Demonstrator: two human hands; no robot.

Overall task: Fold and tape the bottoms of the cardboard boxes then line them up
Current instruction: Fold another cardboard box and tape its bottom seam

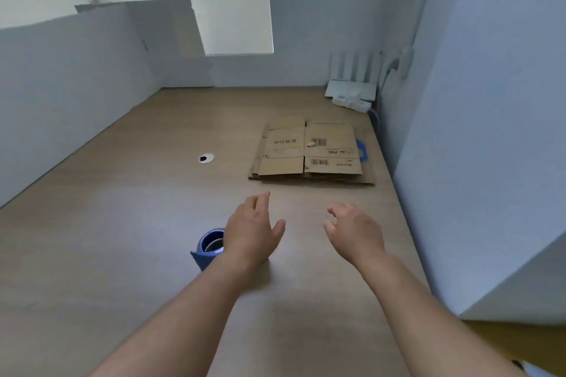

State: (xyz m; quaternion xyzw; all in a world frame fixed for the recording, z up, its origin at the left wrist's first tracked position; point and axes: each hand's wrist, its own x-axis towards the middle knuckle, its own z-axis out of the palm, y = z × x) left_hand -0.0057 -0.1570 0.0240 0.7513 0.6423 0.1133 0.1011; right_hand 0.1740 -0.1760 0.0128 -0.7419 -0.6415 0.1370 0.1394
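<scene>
Both the left hand [252, 228] and the right hand [356, 231] are empty with loose fingers over the brown wooden table [122, 239], near the flat brown cardboard boxes [311, 151] and the blue tape holder [208, 246].

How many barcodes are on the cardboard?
2. One barcode is on the middle panel of the top box; the other barcode is on its near flap. Boxes underneath may hide more.

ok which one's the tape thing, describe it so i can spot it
Look at the wooden desk, its near half. Just left of the left hand, partly hidden by the wrist, stands the tape dispenser. It is blue and rounded with a roll inside, unlike the flat brown cardboard boxes farther back on the right.
</scene>
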